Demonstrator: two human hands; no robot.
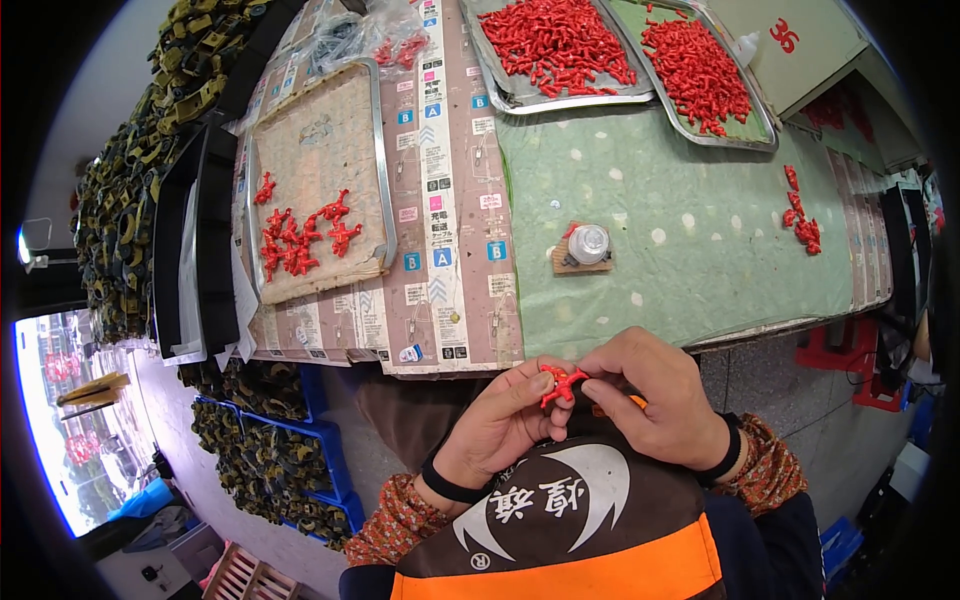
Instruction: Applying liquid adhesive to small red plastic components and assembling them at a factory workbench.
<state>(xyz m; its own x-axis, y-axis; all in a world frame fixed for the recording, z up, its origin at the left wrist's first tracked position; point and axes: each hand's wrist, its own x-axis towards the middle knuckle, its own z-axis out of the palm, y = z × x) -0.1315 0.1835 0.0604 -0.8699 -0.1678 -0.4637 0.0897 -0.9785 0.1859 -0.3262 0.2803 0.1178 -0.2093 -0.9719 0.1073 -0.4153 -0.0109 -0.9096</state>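
Note:
Over my lap, just off the table's front edge, a small red plastic toy figure point(561, 388) with stubby limbs is held between both hands. My left hand point(500, 425) is closed on it, thumb on top and fingers curled beneath. Thumb and forefinger of my right hand point(660, 405) pinch at its right end; whether a separate small part sits in that pinch is hidden. Beyond the hands, a clear round container point(589, 243) stands on a small wooden block point(562, 263). Similar red figures point(298, 242) lie grouped in the near half of a shallow metal-rimmed tray point(388, 215) at left.
Two metal trays point(575, 103) point(738, 145) heaped with small red parts stand at the back. Several loose red pieces point(806, 234) lie on the green cover point(690, 290) at right. Left of the table are a black bin point(218, 250) and stacked olive parts point(115, 240); blue crates point(340, 465) sit below.

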